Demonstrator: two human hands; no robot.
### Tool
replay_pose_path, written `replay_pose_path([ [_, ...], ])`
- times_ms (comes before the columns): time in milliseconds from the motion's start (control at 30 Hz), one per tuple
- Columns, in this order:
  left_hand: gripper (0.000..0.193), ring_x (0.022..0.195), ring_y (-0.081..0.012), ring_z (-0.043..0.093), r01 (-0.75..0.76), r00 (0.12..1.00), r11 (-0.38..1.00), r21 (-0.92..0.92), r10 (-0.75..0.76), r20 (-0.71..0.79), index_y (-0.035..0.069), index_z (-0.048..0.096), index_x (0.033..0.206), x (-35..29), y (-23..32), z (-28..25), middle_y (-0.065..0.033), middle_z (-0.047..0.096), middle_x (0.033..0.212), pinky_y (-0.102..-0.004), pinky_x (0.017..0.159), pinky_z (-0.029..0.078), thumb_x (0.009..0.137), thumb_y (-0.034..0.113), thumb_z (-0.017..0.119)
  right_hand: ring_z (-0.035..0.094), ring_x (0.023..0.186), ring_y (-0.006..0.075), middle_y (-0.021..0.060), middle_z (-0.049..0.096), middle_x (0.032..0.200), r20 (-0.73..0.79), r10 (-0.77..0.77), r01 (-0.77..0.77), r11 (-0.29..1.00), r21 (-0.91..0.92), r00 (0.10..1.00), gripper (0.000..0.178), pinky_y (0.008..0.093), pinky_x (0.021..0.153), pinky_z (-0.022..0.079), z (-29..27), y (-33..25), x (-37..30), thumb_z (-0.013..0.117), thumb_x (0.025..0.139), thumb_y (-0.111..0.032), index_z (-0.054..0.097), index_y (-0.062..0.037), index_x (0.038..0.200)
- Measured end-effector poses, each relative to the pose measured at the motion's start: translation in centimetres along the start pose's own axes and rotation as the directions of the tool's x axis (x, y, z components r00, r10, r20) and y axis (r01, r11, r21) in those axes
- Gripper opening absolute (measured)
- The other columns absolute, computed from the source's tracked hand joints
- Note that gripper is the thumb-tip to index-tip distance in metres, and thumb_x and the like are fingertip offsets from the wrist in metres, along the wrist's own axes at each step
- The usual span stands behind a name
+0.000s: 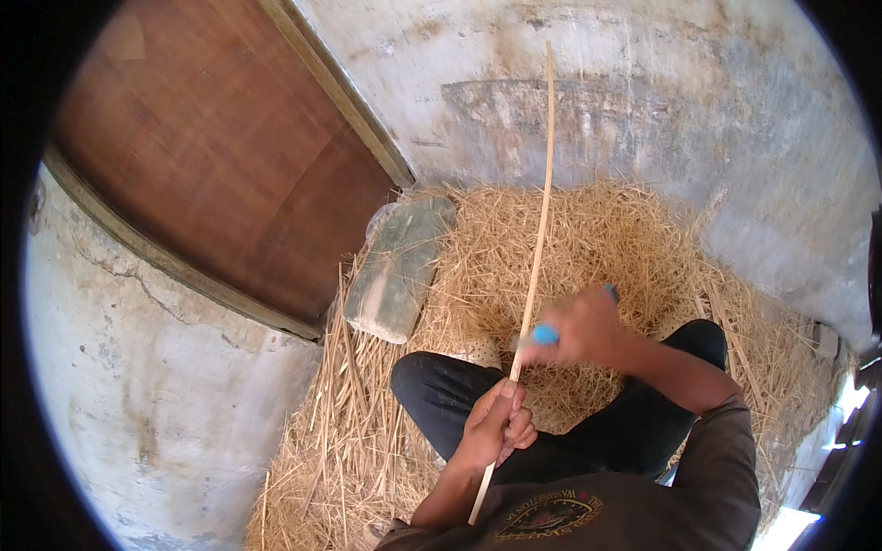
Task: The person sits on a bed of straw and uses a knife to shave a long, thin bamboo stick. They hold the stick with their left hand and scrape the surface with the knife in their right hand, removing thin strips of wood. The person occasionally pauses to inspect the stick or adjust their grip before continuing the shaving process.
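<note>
The long stick (542, 220) runs through the left grip (499, 421), which is wrapped around its low part. It looks light, thin and bendy; holding low seems good. Just above, the right grip (586, 328) curls around a blurry blue tool (545, 334). Straw (597, 239) lies around them; farther out are a stained wall (698, 119) and a brown board (230, 138).

Blurry right hand (586, 327) and blue tool (546, 334)

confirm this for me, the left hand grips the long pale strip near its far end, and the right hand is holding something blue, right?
Not quite: the head view shows the left hand gripping the long pale strip near its near end, not its far one. The right hand is indeed holding something blue.
</note>
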State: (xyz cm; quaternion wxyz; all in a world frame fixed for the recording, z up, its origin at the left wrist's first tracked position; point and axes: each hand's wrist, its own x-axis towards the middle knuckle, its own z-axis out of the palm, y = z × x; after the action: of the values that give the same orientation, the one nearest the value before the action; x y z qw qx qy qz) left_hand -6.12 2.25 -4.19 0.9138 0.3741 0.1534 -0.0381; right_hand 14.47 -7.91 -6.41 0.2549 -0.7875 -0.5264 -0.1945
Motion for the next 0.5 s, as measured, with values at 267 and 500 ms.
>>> replay_pose_path([
  [267, 0.027, 0.045, -0.0083, 0.023, -0.008, 0.999, 0.990, 0.138, 0.003, 0.038, 0.012, 0.037, 0.087, -0.5, -0.3, -0.3, 0.0013, 0.028, 0.054, -0.0245, 0.046, 0.024, 0.102, 0.034, 0.034, 0.053, 0.040, 0.0233, 0.0069, 0.049, 0.047, -0.004, -0.159, 0.158, 0.984, 0.080, 0.987, 0.070, 0.0362, 0.040, 0.041, -1.4, -1.4, -0.2, 0.056, 0.069, -0.077, 0.055, -0.0083, 0.059],
  [500, 0.030, 0.044, -0.0086, 0.022, 0.027, 1.000, 0.995, 0.094, -0.026, -0.011, 0.012, 0.038, 0.084, -1.3, 0.1, 0.3, 0.0026, 0.026, 0.051, -0.0250, 0.047, 0.025, 0.101, 0.038, 0.038, 0.053, 0.038, 0.0246, 0.0087, 0.050, 0.043, -0.007, 0.288, -0.288, 0.958, 0.001, 0.958, 0.069, 0.0373, 0.039, 0.040, -0.3, 3.9, 3.3, 0.053, 0.072, -0.077, 0.055, -0.0097, 0.055],
])
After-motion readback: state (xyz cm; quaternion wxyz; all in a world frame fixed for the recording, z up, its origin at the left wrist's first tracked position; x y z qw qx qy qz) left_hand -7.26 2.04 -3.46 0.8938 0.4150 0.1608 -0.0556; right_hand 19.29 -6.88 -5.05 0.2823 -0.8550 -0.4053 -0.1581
